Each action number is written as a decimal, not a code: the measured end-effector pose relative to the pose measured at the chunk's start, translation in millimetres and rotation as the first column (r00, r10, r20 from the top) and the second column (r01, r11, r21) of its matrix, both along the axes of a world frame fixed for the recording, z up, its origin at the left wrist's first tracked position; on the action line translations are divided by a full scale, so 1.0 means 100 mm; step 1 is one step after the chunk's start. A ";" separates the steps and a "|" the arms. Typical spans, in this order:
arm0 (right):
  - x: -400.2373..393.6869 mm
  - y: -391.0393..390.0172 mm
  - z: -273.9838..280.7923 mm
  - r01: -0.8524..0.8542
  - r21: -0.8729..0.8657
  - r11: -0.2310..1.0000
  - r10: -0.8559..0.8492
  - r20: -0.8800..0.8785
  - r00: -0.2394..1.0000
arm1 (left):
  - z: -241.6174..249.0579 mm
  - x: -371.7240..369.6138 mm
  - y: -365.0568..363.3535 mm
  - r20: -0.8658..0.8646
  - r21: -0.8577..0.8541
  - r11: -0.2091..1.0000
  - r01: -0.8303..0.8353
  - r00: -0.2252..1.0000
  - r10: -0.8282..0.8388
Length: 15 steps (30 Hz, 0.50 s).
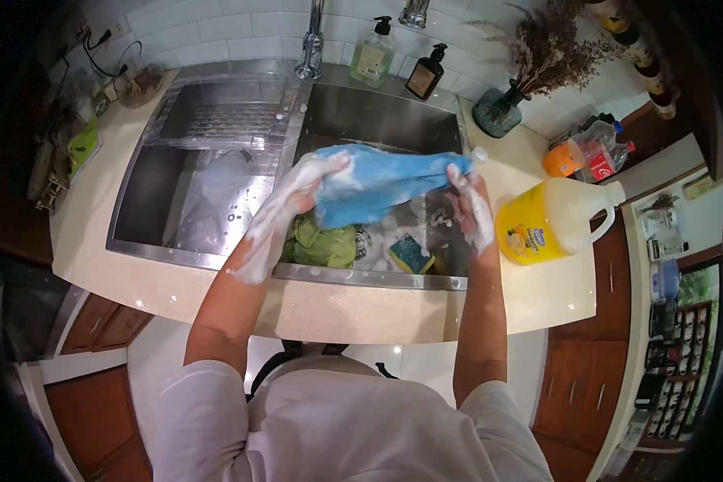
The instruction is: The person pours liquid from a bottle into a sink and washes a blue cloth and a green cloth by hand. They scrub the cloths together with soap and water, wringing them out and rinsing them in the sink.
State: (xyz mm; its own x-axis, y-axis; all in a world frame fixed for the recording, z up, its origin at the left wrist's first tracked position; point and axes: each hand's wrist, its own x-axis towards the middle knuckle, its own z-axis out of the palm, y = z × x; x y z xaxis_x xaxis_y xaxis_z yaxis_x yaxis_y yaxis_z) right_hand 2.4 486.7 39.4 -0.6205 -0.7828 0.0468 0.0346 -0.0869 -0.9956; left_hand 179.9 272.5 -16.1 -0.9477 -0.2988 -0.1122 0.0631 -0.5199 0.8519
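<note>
A wet blue cloth [377, 185] is stretched between my two hands above the right basin of the double sink [209, 259]. My left hand [305, 181], thick with white suds up the forearm, grips the cloth's left end. Foam also covers part of my right hand [470, 207], whose fingers pinch the right end. Below the cloth, a crumpled green cloth [324, 244] lies in the basin. A blue-and-yellow sponge [411, 253] rests to its right, near the drain, which is partly hidden.
A big yellow jug [542, 221] stands on the counter right of the sink. Behind the basins are a faucet [310, 48], a clear soap bottle [373, 58] and a dark pump bottle [425, 74]. A glass vase [498, 112] holds dried stems. Plastic bottles [594, 153] sit at far right.
</note>
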 end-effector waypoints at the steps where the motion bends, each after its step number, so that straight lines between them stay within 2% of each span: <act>1: 0.00 -0.02 0.04 0.015 -0.128 0.992 -0.014 0.012 1.000 | 0.06 0.03 0.01 -0.004 0.004 1.000 -0.003 1.000 0.003; 2: 0.03 -0.05 0.09 0.010 -0.125 0.992 -0.009 0.008 1.000 | 0.20 0.07 0.05 -0.058 0.099 0.994 0.054 0.997 -0.048; 3: 0.07 -0.09 0.13 0.044 -0.128 0.991 -0.031 0.100 0.994 | 0.28 0.08 0.08 -0.117 0.189 0.975 0.114 0.989 -0.093; 4: 0.11 -0.12 0.17 0.078 -0.127 0.989 -0.053 0.192 0.980 | 0.29 0.06 0.08 -0.121 0.191 0.975 0.110 0.989 -0.088; 5: 0.18 -0.11 0.20 0.120 0.029 0.992 -0.123 0.221 0.967 | 0.32 0.01 0.07 -0.220 0.274 0.954 0.122 0.974 -0.061; 6: 0.19 -0.12 0.11 0.115 0.028 0.993 -0.118 0.218 0.969 | 0.36 -0.01 0.06 -0.314 0.351 0.925 0.141 0.949 -0.026; 7: 0.17 -0.14 -0.06 -0.063 0.191 0.980 0.101 -0.193 0.976 | 0.40 -0.01 0.06 -0.296 0.359 0.931 0.064 0.954 0.048; 8: 0.19 -0.15 -0.16 -0.150 0.399 0.904 0.359 -0.521 0.774 | 0.36 0.00 0.04 -0.295 0.357 0.932 0.062 0.954 0.050; 9: 0.19 0.00 -0.15 -0.019 0.584 0.812 0.508 -0.690 0.515 | 0.26 -0.01 0.01 -0.257 0.357 0.933 0.042 0.965 0.055; 10: 0.12 -0.01 -0.13 -0.022 0.582 0.813 0.509 -0.691 0.513 | 0.17 -0.02 -0.02 -0.219 0.358 0.933 0.020 0.974 0.063; 11: 0.03 -0.04 -0.12 -0.018 0.676 0.736 0.427 -0.444 0.787 | 0.06 -0.05 -0.01 -0.059 0.407 0.908 -0.094 0.990 0.129; 12: 0.01 -0.05 -0.13 -0.056 0.758 0.650 0.255 -0.148 0.956 | -0.14 -0.10 -0.02 -0.053 0.411 0.907 -0.099 0.990 0.131; 13: 0.22 -0.10 -0.03 0.102 0.520 0.848 0.249 -0.561 0.790 | -0.37 -0.18 -0.03 -0.112 0.481 0.877 -0.012 0.991 0.075; 14: 0.57 -0.28 -0.03 0.278 0.338 0.899 0.048 -0.708 0.704 | -0.52 -0.24 -0.01 -0.176 0.543 0.836 0.079 0.984 0.021; 15: 0.86 -0.47 -0.13 0.282 0.139 0.949 -0.069 -0.783 0.618 | -0.61 -0.22 0.29 -0.589 -0.005 0.977 -0.215 0.790 0.171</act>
State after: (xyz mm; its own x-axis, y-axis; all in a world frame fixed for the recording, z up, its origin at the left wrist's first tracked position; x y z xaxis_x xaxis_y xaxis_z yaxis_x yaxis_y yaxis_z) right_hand 88.2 439.6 26.3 -0.5696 -0.7148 0.4057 -0.7339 0.2201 -0.6427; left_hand 157.7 301.0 -77.6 -0.7489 -0.4683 0.4690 0.6508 -0.3857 0.6540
